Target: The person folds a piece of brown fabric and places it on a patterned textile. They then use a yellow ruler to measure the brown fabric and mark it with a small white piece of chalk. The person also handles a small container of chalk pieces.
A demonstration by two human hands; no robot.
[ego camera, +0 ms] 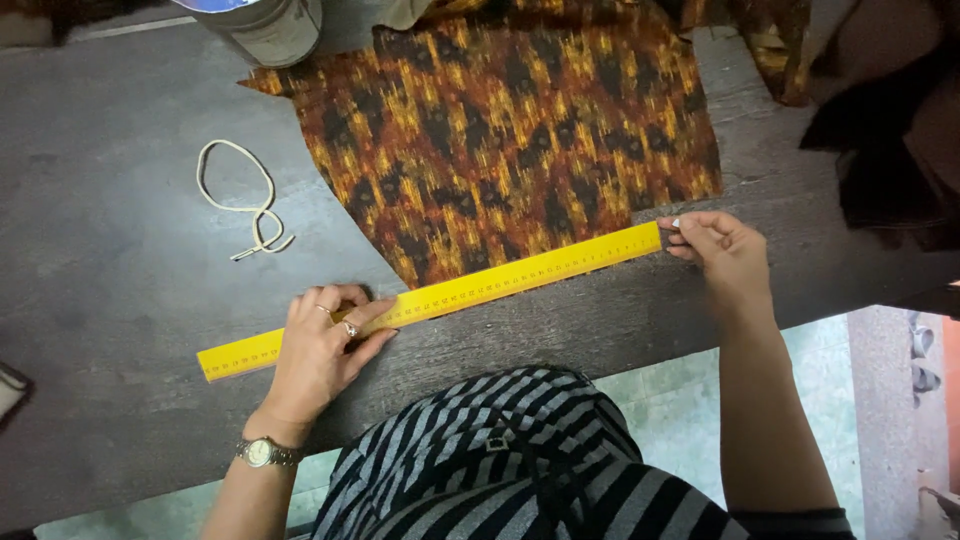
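Here a dark table (120,330) carries patterned orange-brown fabric (520,130), its lower edge under a long yellow ruler (440,295). The left hand (322,350) lies flat, pressing the ruler; the right hand (722,250) pinches its far end. A looped cord (245,200) lies apart.

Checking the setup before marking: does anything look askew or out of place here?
Nothing is damaged or spilled. The yellow ruler lies slanted across the table, along the patterned fabric edge.
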